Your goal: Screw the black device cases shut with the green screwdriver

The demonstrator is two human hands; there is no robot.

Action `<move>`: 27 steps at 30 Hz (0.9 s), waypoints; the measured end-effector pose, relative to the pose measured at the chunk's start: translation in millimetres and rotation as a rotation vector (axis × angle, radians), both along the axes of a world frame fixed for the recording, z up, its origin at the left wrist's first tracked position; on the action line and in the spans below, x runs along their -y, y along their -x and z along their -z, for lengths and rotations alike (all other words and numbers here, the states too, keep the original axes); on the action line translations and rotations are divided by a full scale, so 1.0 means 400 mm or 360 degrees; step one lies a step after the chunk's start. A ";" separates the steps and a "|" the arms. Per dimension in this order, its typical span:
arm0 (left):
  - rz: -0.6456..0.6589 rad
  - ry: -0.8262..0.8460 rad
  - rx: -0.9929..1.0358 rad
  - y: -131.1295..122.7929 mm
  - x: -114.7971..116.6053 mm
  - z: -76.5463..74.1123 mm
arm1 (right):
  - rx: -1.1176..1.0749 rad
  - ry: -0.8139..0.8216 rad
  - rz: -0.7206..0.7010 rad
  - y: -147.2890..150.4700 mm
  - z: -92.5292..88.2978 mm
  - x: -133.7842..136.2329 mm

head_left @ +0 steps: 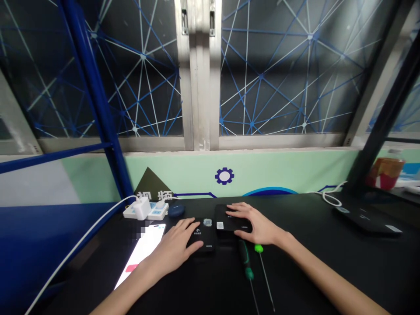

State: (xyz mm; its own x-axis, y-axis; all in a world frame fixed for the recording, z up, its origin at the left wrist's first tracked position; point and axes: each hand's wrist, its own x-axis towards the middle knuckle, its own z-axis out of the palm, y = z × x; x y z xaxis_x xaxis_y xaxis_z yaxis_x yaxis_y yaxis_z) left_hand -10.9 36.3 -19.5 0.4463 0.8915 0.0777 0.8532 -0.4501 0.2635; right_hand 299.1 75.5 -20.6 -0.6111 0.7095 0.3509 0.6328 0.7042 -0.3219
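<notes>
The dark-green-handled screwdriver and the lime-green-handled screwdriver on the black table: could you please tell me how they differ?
The dark-green-handled screwdriver has a long, thick handle with a brighter green band, while the lime-green-handled screwdriver has a much shorter, stubbier handle. The dark-green-handled one's metal shaft runs off the bottom of the view; the lime-green-handled one's thinner shaft ends in view. Both lie flat on the black table, shafts pointing toward the person.

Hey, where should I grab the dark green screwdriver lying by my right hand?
I'd grip the screwdriver's dark green handle, its thickest part, not the thin shaft. Come from above with your right hand: it lies on the black desk, shaft pointing toward you, and a thinner green-capped tool lies close on its right.
</notes>
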 end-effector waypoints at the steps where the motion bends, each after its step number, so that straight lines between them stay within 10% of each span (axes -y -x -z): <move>1: 0.0011 -0.0010 0.0012 0.000 0.004 -0.006 | 0.0002 -0.0002 0.0001 -0.001 0.001 0.000; 27: 0.0216 0.0143 0.0247 -0.061 0.051 -0.013 | 0.0025 -0.0137 0.0121 0.053 -0.045 0.101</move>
